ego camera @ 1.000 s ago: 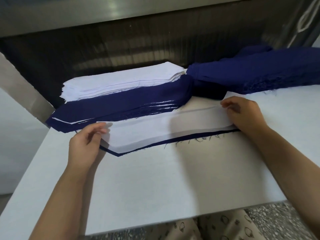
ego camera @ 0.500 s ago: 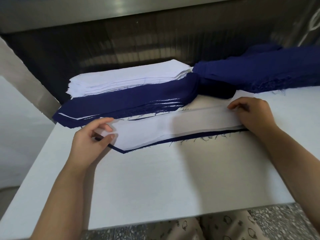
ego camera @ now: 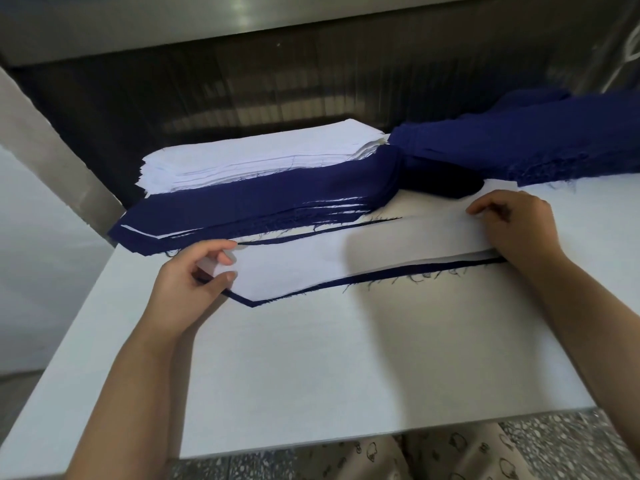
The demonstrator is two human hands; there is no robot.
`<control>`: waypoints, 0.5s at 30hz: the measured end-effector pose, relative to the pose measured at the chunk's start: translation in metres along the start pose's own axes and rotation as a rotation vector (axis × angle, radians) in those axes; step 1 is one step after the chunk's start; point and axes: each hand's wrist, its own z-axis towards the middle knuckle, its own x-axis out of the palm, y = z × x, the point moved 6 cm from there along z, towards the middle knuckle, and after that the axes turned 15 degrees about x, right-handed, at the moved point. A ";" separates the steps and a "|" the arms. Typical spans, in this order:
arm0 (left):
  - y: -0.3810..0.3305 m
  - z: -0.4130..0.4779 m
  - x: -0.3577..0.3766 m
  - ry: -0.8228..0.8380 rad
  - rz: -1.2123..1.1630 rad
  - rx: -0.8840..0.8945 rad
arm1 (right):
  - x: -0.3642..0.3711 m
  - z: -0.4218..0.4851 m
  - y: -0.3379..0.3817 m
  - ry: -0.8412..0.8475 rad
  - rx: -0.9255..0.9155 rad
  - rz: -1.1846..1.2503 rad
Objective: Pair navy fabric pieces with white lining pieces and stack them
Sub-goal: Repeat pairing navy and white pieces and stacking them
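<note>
Head view: the working pair lies across the far half of the table point(ego camera: 346, 358), one white lining piece point(ego camera: 311, 265) on top of one navy fabric piece point(ego camera: 398, 273), just near of the finished stack point(ego camera: 259, 206). My left hand point(ego camera: 187, 278) pinches the pointed left end between thumb and forefinger. My right hand point(ego camera: 519, 230) sits curled over the square right end; I cannot tell whether it pinches or only presses. Both layers are thin, limp and light, and the navy edge frays, so I expect them to slide apart unless held at both ends and kept taut. The lining is plain white and slightly smaller, leaving a navy border along the near edge and point. Spare white lining point(ego camera: 259, 154) and loose navy cloth point(ego camera: 519, 143) lie at the far side.
</note>
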 end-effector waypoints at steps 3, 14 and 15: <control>-0.003 0.000 0.001 0.023 0.009 0.013 | 0.001 0.001 -0.001 0.022 -0.003 -0.014; -0.001 -0.001 0.001 0.017 0.012 -0.012 | 0.008 0.005 -0.006 0.072 0.032 -0.055; -0.001 0.000 0.001 0.016 0.015 -0.008 | 0.008 0.005 -0.006 0.077 0.032 -0.056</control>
